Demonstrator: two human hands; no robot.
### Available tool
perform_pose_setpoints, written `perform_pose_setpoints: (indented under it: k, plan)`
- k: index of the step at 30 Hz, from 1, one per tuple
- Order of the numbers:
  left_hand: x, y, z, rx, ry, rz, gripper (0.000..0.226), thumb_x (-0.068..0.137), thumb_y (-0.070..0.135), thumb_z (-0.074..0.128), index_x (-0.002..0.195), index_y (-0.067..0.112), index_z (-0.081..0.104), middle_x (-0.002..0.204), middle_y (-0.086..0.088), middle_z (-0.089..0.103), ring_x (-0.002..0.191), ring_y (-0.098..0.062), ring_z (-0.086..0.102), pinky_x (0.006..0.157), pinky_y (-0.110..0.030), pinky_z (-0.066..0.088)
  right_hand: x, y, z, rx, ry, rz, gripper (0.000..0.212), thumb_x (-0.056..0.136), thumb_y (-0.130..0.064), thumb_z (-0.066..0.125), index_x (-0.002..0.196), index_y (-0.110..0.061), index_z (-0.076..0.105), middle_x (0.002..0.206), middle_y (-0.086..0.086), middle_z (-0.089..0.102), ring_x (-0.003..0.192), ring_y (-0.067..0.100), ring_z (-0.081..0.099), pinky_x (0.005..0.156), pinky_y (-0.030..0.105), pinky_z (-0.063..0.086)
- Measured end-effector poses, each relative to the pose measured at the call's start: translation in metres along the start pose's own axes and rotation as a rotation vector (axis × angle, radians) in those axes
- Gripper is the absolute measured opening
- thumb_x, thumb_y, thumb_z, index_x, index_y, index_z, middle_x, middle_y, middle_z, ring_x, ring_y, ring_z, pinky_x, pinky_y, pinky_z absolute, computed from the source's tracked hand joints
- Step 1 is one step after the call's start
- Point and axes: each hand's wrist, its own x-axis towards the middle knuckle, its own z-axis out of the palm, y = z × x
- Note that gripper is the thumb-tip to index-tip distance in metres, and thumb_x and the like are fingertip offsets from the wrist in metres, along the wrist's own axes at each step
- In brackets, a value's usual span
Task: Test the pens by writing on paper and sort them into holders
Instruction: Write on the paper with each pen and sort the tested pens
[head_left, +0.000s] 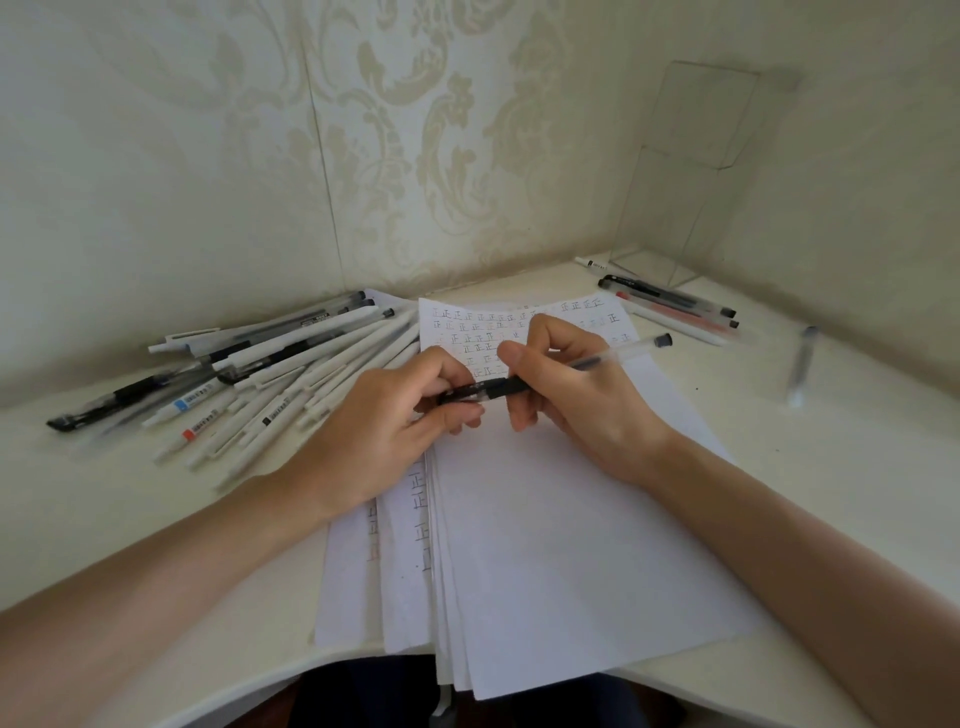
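A white tabletop (857, 467) in a wallpapered corner carries my stack of paper (571, 545). Above it my left hand (384, 421) pinches the dark tip end of a clear pen (498, 388), and my right hand (582, 400) curls its fingers round the barrel. I judge I'm uncapping it, so I should pull straight along the barrel. Blank paper lies just below for the stroke. The untested pile (291, 364) crowds my left. The clear holder (691, 171) stands back right, past bare tabletop.

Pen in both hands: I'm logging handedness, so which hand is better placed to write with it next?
Probably right: the right hand grips the pen barrel over the paper; the left hand only pinches its black end.
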Motion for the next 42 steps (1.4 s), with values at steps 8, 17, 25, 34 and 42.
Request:
perform_pose_setpoints:
  k: [8,17,25,34,42]
  plan:
    - [0.003,-0.019,-0.025,0.375,0.415,-0.079,0.013,0.092,0.021,0.056,0.101,0.012,0.053,0.084,-0.003,0.067,0.073,-0.022,0.062,0.063,-0.042,0.05,0.006,-0.002,-0.014,-0.178,-0.014,0.029,0.033,0.078,-0.037,0.063,0.104,-0.017,0.059,0.079,0.006,0.071,0.072,0.012,0.059,0.069,0.028,0.048]
    - [-0.009,-0.05,-0.07,0.884,0.554,-0.543,0.024,0.083,0.012,0.058,0.105,0.004,0.063,0.111,-0.019,0.059,0.103,-0.041,0.049,0.087,-0.047,0.036,0.011,0.002,-0.026,-0.299,0.144,0.073,0.02,0.096,-0.027,0.052,0.094,-0.008,0.061,0.07,-0.002,0.07,0.063,0.006,0.054,0.064,0.023,0.043]
    - [0.029,-0.003,0.009,0.397,-0.102,0.191,0.039,0.087,0.042,0.044,0.107,0.016,0.064,0.121,0.002,0.059,0.11,-0.014,0.054,0.093,-0.029,0.039,0.013,-0.012,-0.09,-1.195,0.686,0.086,0.026,0.096,-0.028,0.041,0.097,-0.008,0.058,0.092,0.013,0.066,0.089,0.033,0.056,0.067,0.036,0.039]
    - [0.025,-0.013,0.038,0.281,-0.292,0.281,0.048,0.091,0.06,0.032,0.114,0.032,0.062,0.122,0.025,0.052,0.112,0.01,0.044,0.096,-0.017,0.031,-0.012,0.009,-0.187,-1.215,0.998,0.769,0.042,0.09,-0.02,0.048,0.131,-0.013,0.05,0.133,0.015,0.046,0.124,0.033,0.041,0.096,0.036,0.037]
    - [0.026,-0.012,0.041,0.294,-0.271,0.299,0.042,0.091,0.056,0.035,0.113,0.032,0.061,0.119,0.026,0.051,0.11,0.011,0.044,0.095,-0.011,0.027,-0.005,-0.004,-0.174,-1.173,0.959,0.484,0.025,0.092,-0.02,0.049,0.105,-0.001,0.059,0.108,0.023,0.064,0.102,0.04,0.057,0.078,0.037,0.043]
